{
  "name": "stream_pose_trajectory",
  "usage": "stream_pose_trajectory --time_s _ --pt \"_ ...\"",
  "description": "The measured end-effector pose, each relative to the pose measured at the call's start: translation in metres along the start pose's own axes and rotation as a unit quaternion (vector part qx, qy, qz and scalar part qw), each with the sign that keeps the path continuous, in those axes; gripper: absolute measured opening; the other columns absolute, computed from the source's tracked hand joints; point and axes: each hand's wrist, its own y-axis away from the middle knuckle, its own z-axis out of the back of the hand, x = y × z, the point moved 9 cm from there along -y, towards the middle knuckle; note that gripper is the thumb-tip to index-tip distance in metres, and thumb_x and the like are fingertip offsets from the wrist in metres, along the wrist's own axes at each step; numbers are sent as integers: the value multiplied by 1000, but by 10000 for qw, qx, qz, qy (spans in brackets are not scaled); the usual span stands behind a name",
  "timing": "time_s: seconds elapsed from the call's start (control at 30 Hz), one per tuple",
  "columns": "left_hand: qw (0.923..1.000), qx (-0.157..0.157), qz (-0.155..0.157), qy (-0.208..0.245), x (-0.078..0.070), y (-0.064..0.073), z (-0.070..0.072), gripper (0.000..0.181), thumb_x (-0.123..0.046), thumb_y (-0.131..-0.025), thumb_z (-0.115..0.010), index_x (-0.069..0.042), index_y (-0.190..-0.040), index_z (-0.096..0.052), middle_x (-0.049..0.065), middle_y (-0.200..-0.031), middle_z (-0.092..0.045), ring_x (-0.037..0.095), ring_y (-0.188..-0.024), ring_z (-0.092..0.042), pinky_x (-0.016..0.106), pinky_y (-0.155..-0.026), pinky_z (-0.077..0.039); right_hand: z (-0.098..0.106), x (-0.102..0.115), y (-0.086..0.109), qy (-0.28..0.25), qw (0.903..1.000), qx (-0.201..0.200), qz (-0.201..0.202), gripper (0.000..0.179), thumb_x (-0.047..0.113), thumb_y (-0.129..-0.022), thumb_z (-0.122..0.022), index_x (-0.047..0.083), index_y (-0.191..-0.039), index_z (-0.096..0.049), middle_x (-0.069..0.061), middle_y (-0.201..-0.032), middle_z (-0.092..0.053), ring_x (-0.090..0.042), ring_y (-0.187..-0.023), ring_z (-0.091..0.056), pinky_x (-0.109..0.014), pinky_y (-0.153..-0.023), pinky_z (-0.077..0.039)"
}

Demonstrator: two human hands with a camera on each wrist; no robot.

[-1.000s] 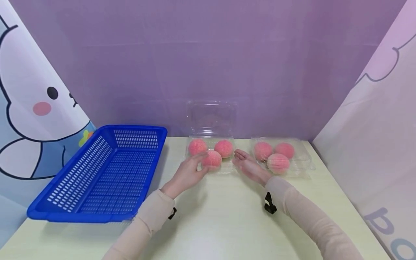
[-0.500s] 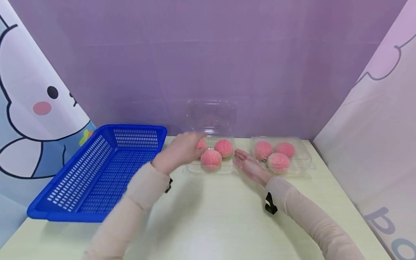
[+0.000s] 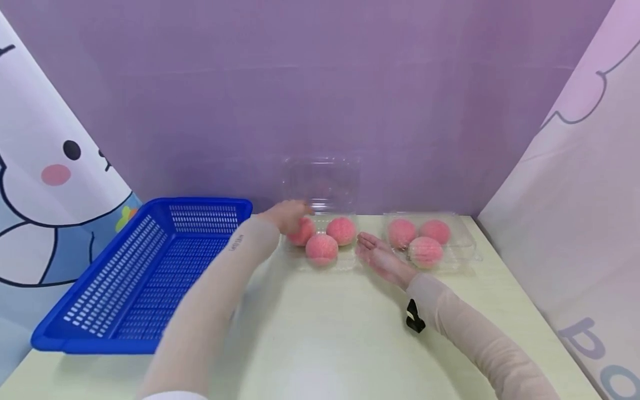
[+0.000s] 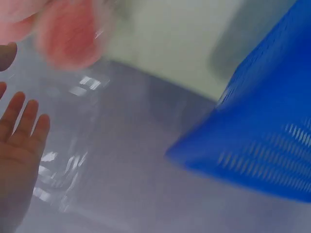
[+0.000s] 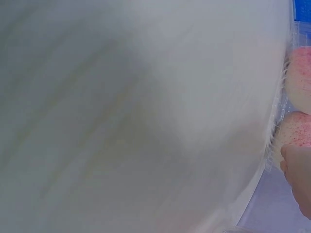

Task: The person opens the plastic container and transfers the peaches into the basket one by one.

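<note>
Three pink peaches [image 3: 321, 250] sit in a clear plastic clamshell box [image 3: 345, 264], whose lid [image 3: 322, 180] stands raised at the back. My left hand [image 3: 290, 215] reaches over the box's left side, partly covering the rear left peach [image 3: 303, 232]. In the left wrist view its fingers [image 4: 28, 118] are straight and spread in front of the shiny lid, with nothing between them. Beside the box's right edge rests my right hand [image 3: 382, 259], palm turned inward and fingers straight, holding nothing. The right wrist view shows it only at the right edge, close to a peach [image 5: 294, 128].
A blue slotted plastic basket [image 3: 100, 347] stands on the left of the pale table [image 3: 320, 333]. On the right, a second clear box [image 3: 462, 244] with three peaches sits behind my right wrist. A purple cloth backdrop [image 3: 320, 83] rises right behind the boxes.
My left hand has moved from the front left of the open box up and back towards its lid, turning palm away. The right hand has stayed in place.
</note>
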Motion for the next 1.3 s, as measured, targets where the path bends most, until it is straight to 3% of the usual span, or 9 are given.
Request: stream_pose_trajectory --time_s 0.13,0.27,0.53,0.7,0.83,1.03,1.3 --pt "9996 -94 14 -259 6 -12 -26 48 -24 -81 -65 -14 -127 -55 11 -138 -42 32 -129 -37 46 -107 -32 1 -2 1 -8 10000 -31 -2 64 -2 -94 -39 -1 -145 -1 -17 -153 -1 -30 -142 -2 -40 -115 -11" --pt "9992 -272 118 -272 11 -16 -38 44 -29 -84 -59 -16 -126 -55 11 -139 -40 31 -131 -33 45 -109 -29 0 -1 2 76 9999 -8 67 63 -3 -94 -38 -2 -145 -2 -18 -153 -2 -30 -141 -2 -41 -115 -12" --pt "9983 -509 259 -122 20 -24 -51 54 -26 -79 -66 -20 -130 -51 7 -140 -37 29 -134 -27 45 -111 -26 2 -1 1 154 9997 -151 81 61 -1 -94 -40 -1 -145 -5 -17 -153 -4 -30 -141 -5 -40 -114 -14" --pt "9967 -810 54 -84 22 -26 -59 59 -23 -75 -68 -18 -131 -49 8 -134 -41 31 -129 -33 47 -109 -28 1 -1 1 97 9998 -154 87 62 -1 -94 -40 -2 -145 -5 -17 -153 -4 -30 -141 -5 -41 -115 -13" --pt "9964 -847 -17 -24 24 -26 -66 63 -21 -73 -68 -19 -133 -47 8 -133 -42 31 -126 -36 49 -105 -32 0 -2 0 90 9998 -189 60 62 -1 -94 -40 -1 -146 -5 -17 -153 -4 -29 -141 -5 -41 -115 -12" --pt "9955 -887 176 293 30 -27 -64 68 -23 -68 -73 -21 -131 -48 5 -132 -44 29 -125 -38 51 -101 -36 -1 0 -1 16 9997 -200 115 62 0 -95 -40 -1 -145 -4 -17 -153 -4 -29 -142 -4 -41 -115 -13" --pt "9954 -893 159 293 31 -30 -67 68 -24 -66 -74 -22 -129 -50 3 -129 -46 27 -122 -41 49 -98 -39 -1 -2 0 -2 9998 -198 98 63 -1 -94 -40 -2 -145 -3 -17 -153 -3 -29 -142 -4 -41 -115 -12"
